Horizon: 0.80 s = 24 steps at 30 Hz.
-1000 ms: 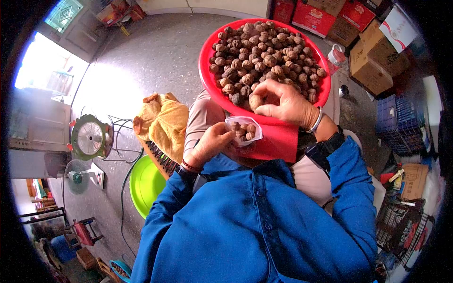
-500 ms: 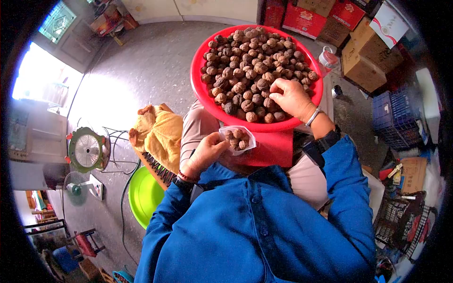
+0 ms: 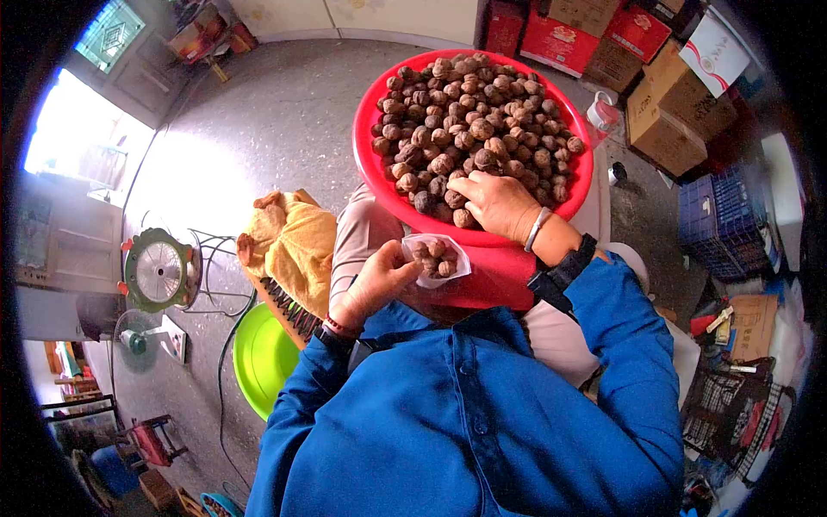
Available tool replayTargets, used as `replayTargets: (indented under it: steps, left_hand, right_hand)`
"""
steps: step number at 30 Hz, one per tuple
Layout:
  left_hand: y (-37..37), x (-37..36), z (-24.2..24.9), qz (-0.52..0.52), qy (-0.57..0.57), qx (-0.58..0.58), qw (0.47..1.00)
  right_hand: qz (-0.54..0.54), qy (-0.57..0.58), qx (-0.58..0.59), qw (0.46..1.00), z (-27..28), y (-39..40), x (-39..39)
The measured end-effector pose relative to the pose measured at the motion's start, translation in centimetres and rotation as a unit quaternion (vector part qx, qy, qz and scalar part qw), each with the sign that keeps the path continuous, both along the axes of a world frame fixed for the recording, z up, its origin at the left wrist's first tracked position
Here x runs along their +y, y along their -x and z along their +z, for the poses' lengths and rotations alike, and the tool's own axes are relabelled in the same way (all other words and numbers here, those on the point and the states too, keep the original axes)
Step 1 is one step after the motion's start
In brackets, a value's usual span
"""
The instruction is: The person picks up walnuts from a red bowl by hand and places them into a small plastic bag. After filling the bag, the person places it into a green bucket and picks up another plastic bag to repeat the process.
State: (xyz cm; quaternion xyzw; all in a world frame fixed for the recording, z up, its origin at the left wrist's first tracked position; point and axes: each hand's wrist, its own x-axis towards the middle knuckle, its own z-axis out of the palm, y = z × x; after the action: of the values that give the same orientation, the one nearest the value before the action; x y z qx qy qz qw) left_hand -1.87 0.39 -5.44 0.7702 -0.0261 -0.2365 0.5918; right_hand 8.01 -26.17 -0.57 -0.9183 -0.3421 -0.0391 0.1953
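Observation:
A small clear bag [image 3: 463,262] with several walnuts inside is held at its left edge by my left hand [image 3: 379,277], its mouth facing up. Beyond it stands a large red basin [image 3: 582,181] heaped with walnuts [image 3: 481,129]. My right hand [image 3: 500,207] reaches over the basin's near rim, its fingertips on a walnut at the near side of the heap. Its fingers are bent, and the palm side is hidden.
A yellow cloth [image 3: 303,250] lies on a wooden rack at the left, beside a green basin [image 3: 258,353]. Two fans [image 3: 161,270] stand further left. Cardboard boxes [image 3: 668,112] and a blue crate [image 3: 719,220] are at the right.
My right hand has moved left and nearer, from the basin's right part to its near edge. My left hand still holds the bag. The view has shifted slightly.

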Motion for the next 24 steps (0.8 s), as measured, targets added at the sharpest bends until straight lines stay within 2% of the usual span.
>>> replayTargets:
  steps: [3,6,8,10,12,14,17,21,24]
  left_hand:
    - [0.1,-0.3,0.7,0.018,-0.035,-0.033,0.999]
    - [-0.2,0.0,-0.5,0.024,-0.037,-0.077,0.996]
    - [-0.1,0.0,-0.4,0.028,-0.046,-0.072,0.996]
    - [-0.1,0.0,-0.3,0.034,-0.056,-0.068,0.996]
    - [-0.2,0.2,-0.5,0.025,-0.071,-0.097,0.992]
    - [-0.1,0.2,-1.0,0.035,-0.055,-0.095,0.993]
    - [-0.1,0.1,-1.1,0.039,-0.059,-0.111,0.991]
    - [-0.1,0.0,-0.1,0.036,-0.051,-0.073,0.995]
    - [-0.2,0.1,-0.6,0.033,-0.036,-0.067,0.997]
  right_hand:
    - [0.009,0.03,-0.015,0.999,-0.1,-0.2,0.4]
    - [-0.005,0.039,0.005,0.999,-0.1,-0.4,0.5]
    - [0.006,-0.006,-0.032,0.999,-0.4,-0.5,0.2]
    - [-0.002,-0.015,0.003,1.0,0.8,-0.1,0.1]
    - [0.017,-0.087,0.024,0.996,1.3,0.3,0.1]
    - [0.042,-0.122,-0.008,0.992,0.9,0.3,0.3]
    - [0.054,-0.153,0.111,0.98,2.3,1.2,1.0]
    - [0.099,-0.17,0.197,0.96,2.0,2.0,1.3]
    - [0.076,-0.166,0.181,0.966,2.3,2.0,1.3]
